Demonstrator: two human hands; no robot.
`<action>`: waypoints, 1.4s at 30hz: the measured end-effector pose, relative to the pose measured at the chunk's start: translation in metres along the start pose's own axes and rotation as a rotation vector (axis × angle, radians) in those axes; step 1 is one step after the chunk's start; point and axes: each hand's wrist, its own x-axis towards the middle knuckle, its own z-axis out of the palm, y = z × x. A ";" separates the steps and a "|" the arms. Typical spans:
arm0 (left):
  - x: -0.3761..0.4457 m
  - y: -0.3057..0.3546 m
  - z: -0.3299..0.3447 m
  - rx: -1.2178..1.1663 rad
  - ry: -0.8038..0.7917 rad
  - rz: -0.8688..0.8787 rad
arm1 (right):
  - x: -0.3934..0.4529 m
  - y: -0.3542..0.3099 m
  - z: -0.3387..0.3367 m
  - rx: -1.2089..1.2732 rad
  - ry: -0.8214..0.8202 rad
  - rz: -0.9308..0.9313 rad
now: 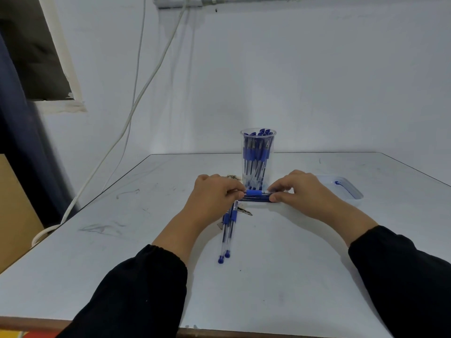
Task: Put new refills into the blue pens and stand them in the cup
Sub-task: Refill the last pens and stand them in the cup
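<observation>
Both hands hold one blue pen (255,192) level between them, just in front of the clear cup (258,157): the left hand (214,198) pinches its left end with curled fingers and thumb, and the right hand (302,193) pinches the right end the same way, so each grip is clamped on that pen. Its blue rubber sleeve shows in the gap between the two hands. Just beneath it, touching or nearly touching the bench (292,252), lies a dark bundle of thin refills (256,199), with the right thumb resting at its right end; whether the fingers also hold the bundle I cannot tell. Behind the hands the cup stands upright on the white bench, filled with blue pens standing on end. Two more blue pens (228,232) lie side by side on the bench under the left wrist, their blue end plugs pointing toward the person. A shallow clear tray (351,189) with a blue smear sits well to the right of the cup. White cables (136,93) hang down the wall at left. Black sleeves (136,289) cover both forearms.
</observation>
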 end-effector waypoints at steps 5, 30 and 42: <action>0.002 0.010 0.014 0.012 -0.043 0.106 | -0.002 -0.010 0.006 0.026 0.029 -0.047; 0.002 0.009 0.017 0.147 -0.060 0.147 | -0.001 -0.007 0.004 0.042 0.030 -0.059; 0.000 0.004 0.010 0.044 -0.031 -0.011 | 0.001 0.008 0.009 -0.151 -0.119 0.078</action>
